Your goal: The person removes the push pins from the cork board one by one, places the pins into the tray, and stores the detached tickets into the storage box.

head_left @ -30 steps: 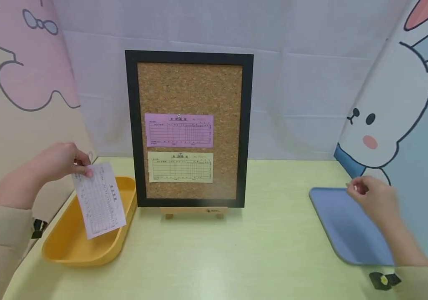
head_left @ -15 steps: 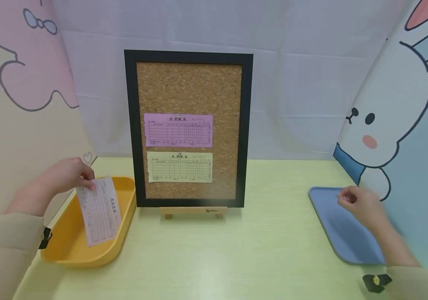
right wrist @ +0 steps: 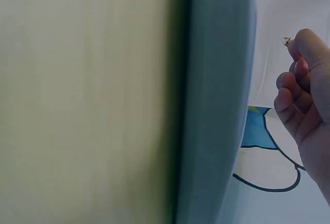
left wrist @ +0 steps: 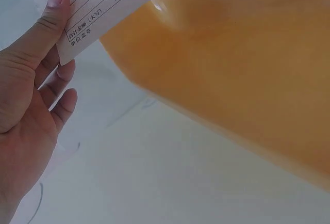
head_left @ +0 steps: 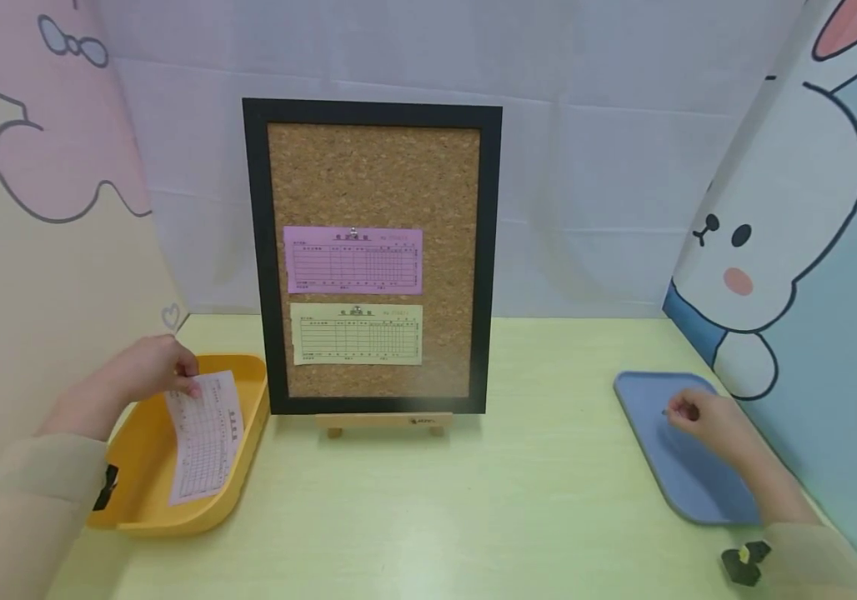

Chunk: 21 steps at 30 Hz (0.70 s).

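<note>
In the head view my left hand (head_left: 145,371) pinches a pale printed receipt slip (head_left: 207,437) by its upper corner, over the yellow tray (head_left: 254,417). The left wrist view shows the thumb lying across the slip's printed face. On the right, my right hand (head_left: 714,425) is above the blue tray (head_left: 642,392). Its thumb and forefinger pinch a tiny shiny pushpin (right wrist: 286,41); the other fingers are curled. A black-framed cork board (head_left: 376,175) stands in the middle. Pinned to it are a purple receipt slip (head_left: 353,271) and, below, a light-yellow receipt slip (head_left: 357,337).
The board leans on a small wooden easel (head_left: 383,419) on the pale green table (head_left: 428,500). A white cloth (head_left: 586,167) hangs behind, with cartoon-printed panels (head_left: 841,350) at both sides.
My left hand has moved down and to the right, lowering the slip into the yellow tray's space. My right hand has moved left and down over the blue tray, still pinching the pushpin.
</note>
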Each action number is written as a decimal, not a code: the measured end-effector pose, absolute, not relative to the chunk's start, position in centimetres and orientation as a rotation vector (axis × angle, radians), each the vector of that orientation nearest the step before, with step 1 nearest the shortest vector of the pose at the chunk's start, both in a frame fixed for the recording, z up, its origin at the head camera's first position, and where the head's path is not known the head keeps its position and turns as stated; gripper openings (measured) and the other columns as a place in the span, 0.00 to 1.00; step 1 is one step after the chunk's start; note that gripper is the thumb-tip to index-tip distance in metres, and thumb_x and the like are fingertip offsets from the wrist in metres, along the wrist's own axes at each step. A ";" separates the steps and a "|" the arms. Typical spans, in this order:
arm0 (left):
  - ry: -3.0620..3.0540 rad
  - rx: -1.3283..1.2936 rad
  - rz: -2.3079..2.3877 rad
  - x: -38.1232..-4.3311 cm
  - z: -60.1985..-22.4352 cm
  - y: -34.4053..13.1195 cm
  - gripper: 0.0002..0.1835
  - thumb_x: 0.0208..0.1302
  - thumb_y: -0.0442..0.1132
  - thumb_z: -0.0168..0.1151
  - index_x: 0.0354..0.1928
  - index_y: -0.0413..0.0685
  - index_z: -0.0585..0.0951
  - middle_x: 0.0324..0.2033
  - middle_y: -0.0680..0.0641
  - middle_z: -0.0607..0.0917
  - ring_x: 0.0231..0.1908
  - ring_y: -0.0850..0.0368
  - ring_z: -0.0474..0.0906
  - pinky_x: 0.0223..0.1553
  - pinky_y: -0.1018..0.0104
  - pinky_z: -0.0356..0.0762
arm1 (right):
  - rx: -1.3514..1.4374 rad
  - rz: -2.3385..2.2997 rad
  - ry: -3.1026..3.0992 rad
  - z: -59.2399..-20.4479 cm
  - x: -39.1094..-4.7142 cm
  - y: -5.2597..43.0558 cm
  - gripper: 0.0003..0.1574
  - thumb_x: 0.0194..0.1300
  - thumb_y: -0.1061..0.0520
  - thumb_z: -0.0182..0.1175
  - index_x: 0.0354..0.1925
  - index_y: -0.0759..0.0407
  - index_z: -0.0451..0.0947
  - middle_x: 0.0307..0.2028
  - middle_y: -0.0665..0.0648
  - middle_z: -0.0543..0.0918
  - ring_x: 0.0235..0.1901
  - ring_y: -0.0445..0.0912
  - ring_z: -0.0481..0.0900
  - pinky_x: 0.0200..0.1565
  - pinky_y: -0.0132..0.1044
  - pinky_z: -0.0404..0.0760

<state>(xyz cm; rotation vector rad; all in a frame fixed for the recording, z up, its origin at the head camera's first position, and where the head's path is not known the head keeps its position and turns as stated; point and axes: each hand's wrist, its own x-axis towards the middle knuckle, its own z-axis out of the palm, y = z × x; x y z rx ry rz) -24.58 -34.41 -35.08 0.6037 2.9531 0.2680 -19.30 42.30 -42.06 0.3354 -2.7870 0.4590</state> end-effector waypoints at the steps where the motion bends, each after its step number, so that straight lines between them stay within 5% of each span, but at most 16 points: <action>1: 2.954 0.611 0.273 -24.7 -35.3 -34.5 0.06 0.47 0.40 0.73 0.24 0.49 0.83 0.21 0.56 0.78 0.24 0.60 0.70 0.27 0.68 0.69 | 0.334 0.460 -2.809 -42.3 -19.4 42.4 0.06 0.53 0.64 0.64 0.24 0.58 0.76 0.20 0.47 0.71 0.21 0.32 0.62 0.24 0.30 0.65; 21: 2.844 0.464 0.415 -25.6 -38.2 -33.9 0.10 0.48 0.44 0.72 0.30 0.48 0.83 0.24 0.53 0.79 0.29 0.57 0.74 0.33 0.65 0.70 | 0.330 0.508 -3.047 -43.3 -19.2 43.3 0.07 0.59 0.62 0.62 0.25 0.59 0.75 0.21 0.48 0.71 0.22 0.36 0.63 0.25 0.32 0.64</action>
